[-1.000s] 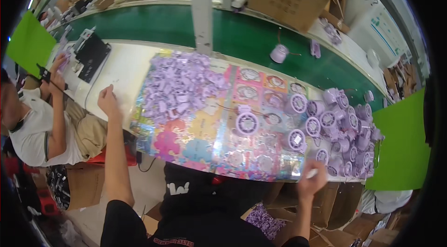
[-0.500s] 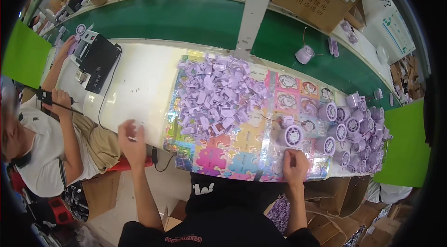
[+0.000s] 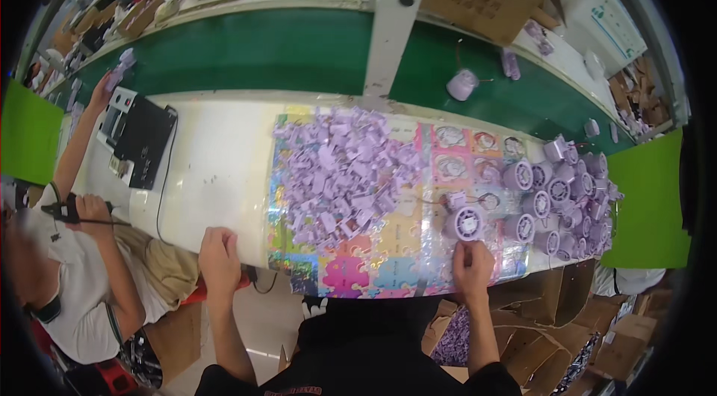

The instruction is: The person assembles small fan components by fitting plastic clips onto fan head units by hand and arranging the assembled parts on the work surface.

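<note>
At the front edge of the white tabletop, my left hand (image 3: 220, 254) is closed, its fingers bent together. Whether anything is inside is hidden. My right hand (image 3: 472, 265) is also closed, thumb and fingers pinched just in front of a round lilac fan housing (image 3: 464, 224). I cannot tell whether the fingertips touch it or hold something small. A small lilac block part (image 3: 453, 200) with thin wires sits behind that housing. Between my hands and farther back lies a heap of small lilac plastic pieces (image 3: 340, 168) on a colourful puzzle-print mat (image 3: 347, 273).
Many lilac fan housings (image 3: 560, 194) crowd the right end. A black box device (image 3: 146, 138) with a cable stands left, near a co-worker (image 3: 82, 261) holding a dark tool. Behind runs a green belt (image 3: 261, 52), crossed by a grey post (image 3: 392, 30). Cardboard boxes (image 3: 545, 344) lie below right.
My left hand has come down toward the table's front edge, and its parted fingers have closed. My right hand stays near the fan housing. The co-worker's raised hand has moved with a lilac part.
</note>
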`<state>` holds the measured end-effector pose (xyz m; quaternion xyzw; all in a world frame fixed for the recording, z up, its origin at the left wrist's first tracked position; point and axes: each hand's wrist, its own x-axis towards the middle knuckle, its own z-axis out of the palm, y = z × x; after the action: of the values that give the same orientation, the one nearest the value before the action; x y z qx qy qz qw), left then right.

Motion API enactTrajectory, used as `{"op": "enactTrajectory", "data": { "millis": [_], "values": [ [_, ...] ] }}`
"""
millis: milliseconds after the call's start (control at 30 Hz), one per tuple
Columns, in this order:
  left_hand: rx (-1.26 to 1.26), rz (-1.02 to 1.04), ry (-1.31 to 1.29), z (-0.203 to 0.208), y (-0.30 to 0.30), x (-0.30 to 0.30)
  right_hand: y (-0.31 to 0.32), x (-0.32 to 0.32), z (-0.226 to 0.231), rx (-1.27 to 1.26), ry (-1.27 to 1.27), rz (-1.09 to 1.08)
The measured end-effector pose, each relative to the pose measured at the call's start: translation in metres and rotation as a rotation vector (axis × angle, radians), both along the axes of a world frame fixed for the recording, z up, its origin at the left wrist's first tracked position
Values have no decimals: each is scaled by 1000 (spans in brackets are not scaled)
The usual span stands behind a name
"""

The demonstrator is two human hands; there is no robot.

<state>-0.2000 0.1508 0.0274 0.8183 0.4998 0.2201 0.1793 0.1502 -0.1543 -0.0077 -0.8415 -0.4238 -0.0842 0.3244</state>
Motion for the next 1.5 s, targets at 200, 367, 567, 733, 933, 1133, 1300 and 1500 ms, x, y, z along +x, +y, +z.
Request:
{"op": "enactTrajectory", "data": {
  "millis": [200,367,567,733,933,1133,1300,1500],
  "values": [
    [129,-129,-126,44,78,50,1,1,7,21,-14,2],
    [191,212,-799,53,123,86,4,-2,12,22,-15,22],
    [-42,89,-596,-28,102,117,1,4,11,-3,-29,34],
    [-12,57,-390,-35,97,122,-5,9,6,-31,2,81],
    [115,92,-342,32,71,160,-1,15,21,-14,34,133],
    [352,-950,-130,91,-11,344,-10,25,16,-25,33,159],
    [567,-783,206,35,35,461,-3,22,25,44,35,186],
    [270,-764,112,31,44,461,-11,16,24,250,32,66]
  ]
}}
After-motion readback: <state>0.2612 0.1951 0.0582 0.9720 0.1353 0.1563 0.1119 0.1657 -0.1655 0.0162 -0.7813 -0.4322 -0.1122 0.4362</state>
